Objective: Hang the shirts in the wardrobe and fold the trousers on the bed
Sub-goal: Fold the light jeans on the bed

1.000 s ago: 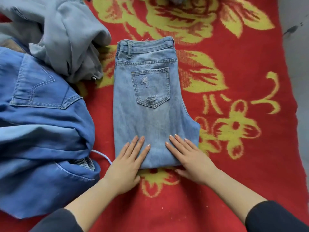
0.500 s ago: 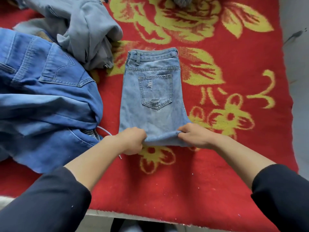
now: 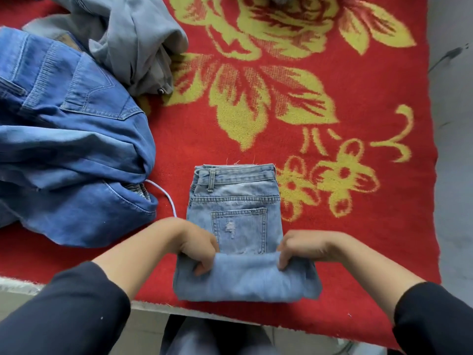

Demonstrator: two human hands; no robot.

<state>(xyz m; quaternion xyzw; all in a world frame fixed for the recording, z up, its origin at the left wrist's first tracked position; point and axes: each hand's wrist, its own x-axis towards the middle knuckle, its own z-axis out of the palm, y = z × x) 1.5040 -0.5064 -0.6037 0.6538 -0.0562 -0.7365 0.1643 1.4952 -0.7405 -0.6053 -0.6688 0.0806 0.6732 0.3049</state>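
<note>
Light blue folded jeans with a torn back pocket lie on the red bed cover close to its front edge. My left hand grips the left side of their near folded edge. On the right side, my right hand grips the same edge. That edge is lifted and rolled up over the lower part of the pocket. A darker blue pair of jeans lies crumpled at the left.
A grey garment is heaped at the back left, partly over the dark jeans. A white cord trails from the dark jeans toward my left hand. The bed's front edge runs just under the folded jeans. Grey floor lies at the right.
My flat hands took hold of the jeans' near edge, pulled the jeans toward the bed's front edge and lifted that edge up over the pocket.
</note>
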